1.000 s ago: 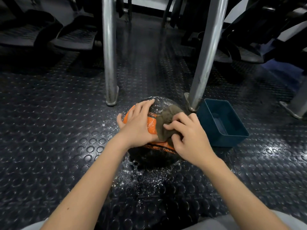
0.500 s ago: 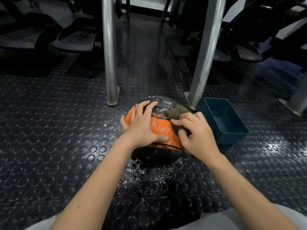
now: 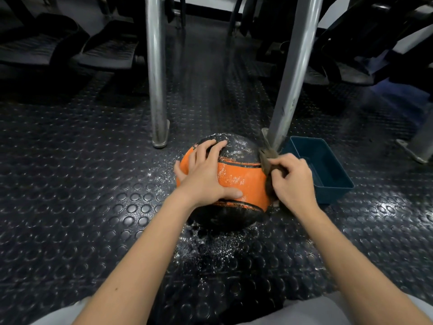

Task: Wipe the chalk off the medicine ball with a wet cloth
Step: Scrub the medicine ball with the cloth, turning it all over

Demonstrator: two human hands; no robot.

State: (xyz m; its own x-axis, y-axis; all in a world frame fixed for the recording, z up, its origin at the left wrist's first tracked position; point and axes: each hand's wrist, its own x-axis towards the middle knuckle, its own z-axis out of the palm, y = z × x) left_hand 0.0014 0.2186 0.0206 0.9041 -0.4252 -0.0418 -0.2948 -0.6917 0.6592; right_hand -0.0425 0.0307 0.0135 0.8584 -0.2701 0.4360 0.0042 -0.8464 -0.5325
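In the head view, the orange-and-black medicine ball [image 3: 236, 174] is seen resting on the studded rubber floor [image 3: 82, 184], between two metal posts [image 3: 155, 78]. The left hand [image 3: 203, 177] is laid flat on the ball's top, fingers spread and straight. A brownish cloth [image 3: 267, 158] is gripped by the curled fingers of the right hand [image 3: 293, 181] and pressed against the ball's right side. White chalk specks [image 3: 210, 245] are scattered on the floor around the ball. A blue tub [image 3: 335, 195] is placed just beside the right hand.

left hand [image 3: 203, 177] flat on ball [image 3: 239, 177] | right hand [image 3: 293, 181] presses cloth [image 3: 266, 160]
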